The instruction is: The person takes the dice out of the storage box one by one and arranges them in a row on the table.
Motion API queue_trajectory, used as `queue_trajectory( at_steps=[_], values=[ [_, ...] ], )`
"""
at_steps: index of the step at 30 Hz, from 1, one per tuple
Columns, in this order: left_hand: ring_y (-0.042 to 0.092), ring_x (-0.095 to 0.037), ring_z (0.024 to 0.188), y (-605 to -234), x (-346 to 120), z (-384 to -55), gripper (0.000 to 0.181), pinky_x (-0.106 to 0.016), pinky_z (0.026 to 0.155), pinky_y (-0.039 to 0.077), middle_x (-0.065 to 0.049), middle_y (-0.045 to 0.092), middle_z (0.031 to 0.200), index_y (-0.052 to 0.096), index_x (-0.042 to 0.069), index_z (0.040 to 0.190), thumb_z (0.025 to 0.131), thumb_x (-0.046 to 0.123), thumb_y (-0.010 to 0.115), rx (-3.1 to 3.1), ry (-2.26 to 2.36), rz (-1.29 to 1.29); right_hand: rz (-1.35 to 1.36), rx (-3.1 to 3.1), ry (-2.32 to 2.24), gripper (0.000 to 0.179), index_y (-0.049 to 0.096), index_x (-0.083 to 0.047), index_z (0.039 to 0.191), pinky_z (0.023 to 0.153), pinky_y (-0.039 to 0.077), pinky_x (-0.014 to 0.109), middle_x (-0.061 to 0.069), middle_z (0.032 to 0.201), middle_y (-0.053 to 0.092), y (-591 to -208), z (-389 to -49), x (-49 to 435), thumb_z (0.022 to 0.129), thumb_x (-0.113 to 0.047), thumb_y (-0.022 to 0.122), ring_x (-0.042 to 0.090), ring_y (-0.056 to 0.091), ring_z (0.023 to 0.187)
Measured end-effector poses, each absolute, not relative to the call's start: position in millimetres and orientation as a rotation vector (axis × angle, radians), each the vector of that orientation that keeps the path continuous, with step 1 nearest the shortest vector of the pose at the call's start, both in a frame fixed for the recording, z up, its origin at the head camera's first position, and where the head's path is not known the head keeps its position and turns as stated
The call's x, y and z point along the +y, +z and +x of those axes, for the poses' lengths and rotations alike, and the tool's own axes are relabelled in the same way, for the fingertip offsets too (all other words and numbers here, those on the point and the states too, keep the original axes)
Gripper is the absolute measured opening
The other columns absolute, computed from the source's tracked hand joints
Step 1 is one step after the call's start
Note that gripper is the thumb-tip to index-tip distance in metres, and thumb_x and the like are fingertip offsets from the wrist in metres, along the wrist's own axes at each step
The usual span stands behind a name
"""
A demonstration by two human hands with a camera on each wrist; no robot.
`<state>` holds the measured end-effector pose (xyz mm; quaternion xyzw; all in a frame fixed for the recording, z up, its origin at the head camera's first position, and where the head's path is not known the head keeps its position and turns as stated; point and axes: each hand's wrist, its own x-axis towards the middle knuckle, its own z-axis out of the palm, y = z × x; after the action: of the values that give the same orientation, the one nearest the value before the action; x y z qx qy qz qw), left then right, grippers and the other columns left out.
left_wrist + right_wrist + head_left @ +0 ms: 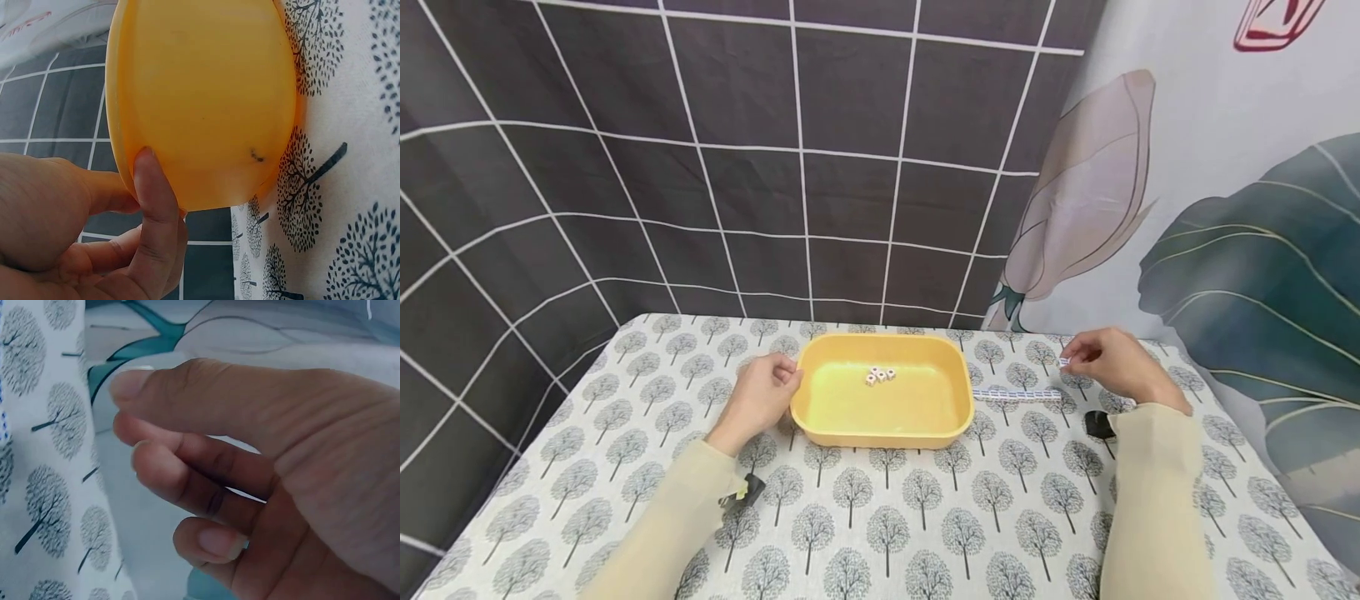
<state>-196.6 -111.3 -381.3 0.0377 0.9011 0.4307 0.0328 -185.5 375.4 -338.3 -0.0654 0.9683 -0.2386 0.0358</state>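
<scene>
A yellow plastic tray [880, 423] with rounded corners sits on the table. Inside it lie several small white dice [881, 376] with reddish marks, clustered toward the far side. My left hand [762, 396] grips the tray's left rim between thumb and fingers; in the left wrist view a finger [156, 212] presses the tray's outer wall. A straight row of small white dice with blue marks [1018, 395] extends rightward from beside the tray's right wall. Past its right end, my right hand [1112, 363] pinches a small blue-marked white die [1064, 362], which its fingers hide in the right wrist view.
A white cloth with a tree print [887, 525] covers the table. Behind the table hangs a dark curtain with white grid lines [850, 192], and to the right a flower-patterned curtain [1247, 275]. Small black devices [1098, 425] are worn at both wrists.
</scene>
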Motion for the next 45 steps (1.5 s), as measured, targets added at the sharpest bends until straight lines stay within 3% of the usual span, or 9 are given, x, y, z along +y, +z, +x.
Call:
queue_trajectory(
  at_steps=[17, 45],
  values=[
    [0.061, -0.014, 0.065, -383, -111, -198, 0.020, -0.025, 0.056, 0.058, -0.017, 0.067, 0.097, 0.064, -0.006, 0.112, 0.099, 0.010, 0.061, 2.743, 1.360, 0.114, -0.140, 2.835, -0.776, 0.013, 0.073, -0.004, 0.099, 0.061, 0.045, 0.024, 0.005, 0.087, 0.072, -369, -187, 400, 0.087, -0.003, 0.068, 0.011, 0.055, 0.074],
    [0.063, -0.016, 0.072, -384, -111, -199, 0.019, -0.024, 0.063, 0.059, -0.016, 0.069, 0.095, 0.066, -0.004, 0.108, 0.098, 0.012, 0.062, 2.786, 1.333, 0.121, -0.009, 2.606, -0.877, 0.011, 0.066, -0.001, 0.099, 0.055, 0.048, 0.024, 0.002, 0.079, 0.062, -374, -188, 387, 0.088, 0.003, 0.065, 0.014, 0.054, 0.067]
  ],
)
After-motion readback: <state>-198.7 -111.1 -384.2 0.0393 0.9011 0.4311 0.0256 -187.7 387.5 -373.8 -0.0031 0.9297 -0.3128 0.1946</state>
